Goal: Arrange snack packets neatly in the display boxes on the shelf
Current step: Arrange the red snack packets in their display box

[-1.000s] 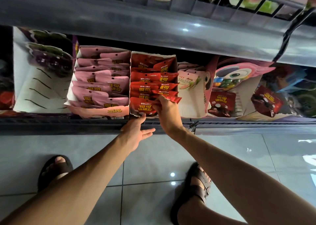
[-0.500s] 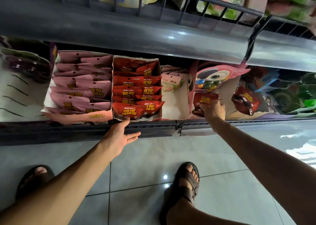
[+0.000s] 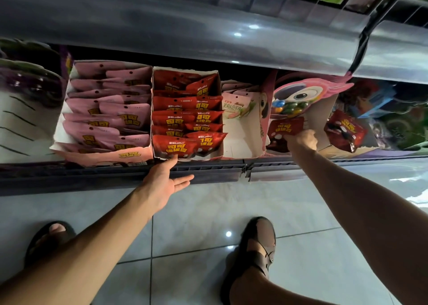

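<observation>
Left hand [image 3: 165, 182] flat, fingers wide, thumb touching front lip of red box [image 3: 215, 157]. Right hand [image 3: 302, 140] deeper in, fingers gripping lower edge of stray red packet [image 3: 286, 126] in bird box [image 3: 320, 119]. Step looks like: pulling the misfit. Next: lift clear, carry left, slot into red box.

Left grip [image 3: 165, 183] open, palm up, fingers spread, right grip [image 3: 301, 140] extended forward, pinching red packet [image 3: 286, 126]

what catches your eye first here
The box of red packets in the middle, bright beside the box of pink packets on its left. Then the right hand gripping a loose red packet further right, and the left hand open at the red box's front edge.
</observation>
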A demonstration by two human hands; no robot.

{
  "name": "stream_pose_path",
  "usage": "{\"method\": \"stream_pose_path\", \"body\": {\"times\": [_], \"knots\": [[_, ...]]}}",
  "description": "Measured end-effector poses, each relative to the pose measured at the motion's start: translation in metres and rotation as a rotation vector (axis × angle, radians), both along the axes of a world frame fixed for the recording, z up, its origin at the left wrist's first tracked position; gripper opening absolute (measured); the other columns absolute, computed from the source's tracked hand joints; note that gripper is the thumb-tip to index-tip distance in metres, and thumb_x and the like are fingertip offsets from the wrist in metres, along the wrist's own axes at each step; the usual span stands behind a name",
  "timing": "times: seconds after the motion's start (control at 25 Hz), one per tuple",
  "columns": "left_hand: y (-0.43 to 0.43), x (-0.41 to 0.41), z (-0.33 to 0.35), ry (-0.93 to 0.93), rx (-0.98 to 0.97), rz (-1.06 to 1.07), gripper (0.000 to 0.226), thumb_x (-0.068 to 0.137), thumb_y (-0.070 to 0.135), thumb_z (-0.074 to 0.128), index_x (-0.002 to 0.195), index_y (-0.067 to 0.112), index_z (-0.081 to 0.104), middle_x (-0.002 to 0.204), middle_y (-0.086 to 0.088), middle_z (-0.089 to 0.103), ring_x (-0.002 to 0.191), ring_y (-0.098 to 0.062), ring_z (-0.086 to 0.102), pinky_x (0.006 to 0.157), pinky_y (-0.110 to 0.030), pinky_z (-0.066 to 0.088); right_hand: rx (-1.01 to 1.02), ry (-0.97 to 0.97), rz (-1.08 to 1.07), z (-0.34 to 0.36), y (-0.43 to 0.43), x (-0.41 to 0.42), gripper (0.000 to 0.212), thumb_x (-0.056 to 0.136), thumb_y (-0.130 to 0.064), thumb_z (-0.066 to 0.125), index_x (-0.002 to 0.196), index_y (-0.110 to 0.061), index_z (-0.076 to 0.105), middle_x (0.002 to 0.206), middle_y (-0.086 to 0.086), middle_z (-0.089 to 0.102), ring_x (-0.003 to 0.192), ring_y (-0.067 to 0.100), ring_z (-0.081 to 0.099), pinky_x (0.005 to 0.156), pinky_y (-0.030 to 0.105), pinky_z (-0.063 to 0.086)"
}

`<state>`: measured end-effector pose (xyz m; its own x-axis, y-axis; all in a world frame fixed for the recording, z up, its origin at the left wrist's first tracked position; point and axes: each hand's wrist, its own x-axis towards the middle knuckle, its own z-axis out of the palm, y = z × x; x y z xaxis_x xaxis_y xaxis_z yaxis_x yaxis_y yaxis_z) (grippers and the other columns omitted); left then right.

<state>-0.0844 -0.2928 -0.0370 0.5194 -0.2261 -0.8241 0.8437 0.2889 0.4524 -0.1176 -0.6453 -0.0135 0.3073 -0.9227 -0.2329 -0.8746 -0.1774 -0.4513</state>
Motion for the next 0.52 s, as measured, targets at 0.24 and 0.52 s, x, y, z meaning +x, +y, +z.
{"method": "stream_pose_path", "body": {"times": [0.24,0.52], "knots": [[0.002,-0.002,0.0,-0.051,-0.024,-0.015,0.018,0.097,0.025,0.062,0.111,0.031,0.053,0.156,-0.003,0.036,0.099,-0.047,0.07,0.097,-0.051,0.053,-0.099,-0.067,-0.041,0.023,0.018,-0.012,0.035,0.091,-0.037,0.057,0.11,-0.009,0.068,0.105,0.013,0.069,0.092,0.032,0.066,0.086,0.046,0.055],[0.003,-0.007,0.018,-0.05,-0.018,-0.026,0.032,0.099,0.024,0.061,0.127,0.027,0.047,0.158,-0.005,0.036,0.103,-0.046,0.068,0.095,-0.05,0.054,-0.44,-0.156,0.424,0.075,0.071,-0.066,0.012,0.093,-0.025,0.057,0.099,-0.016,0.064,0.095,0.011,0.069,0.081,0.033,0.061,0.062,0.033,0.044]]}}
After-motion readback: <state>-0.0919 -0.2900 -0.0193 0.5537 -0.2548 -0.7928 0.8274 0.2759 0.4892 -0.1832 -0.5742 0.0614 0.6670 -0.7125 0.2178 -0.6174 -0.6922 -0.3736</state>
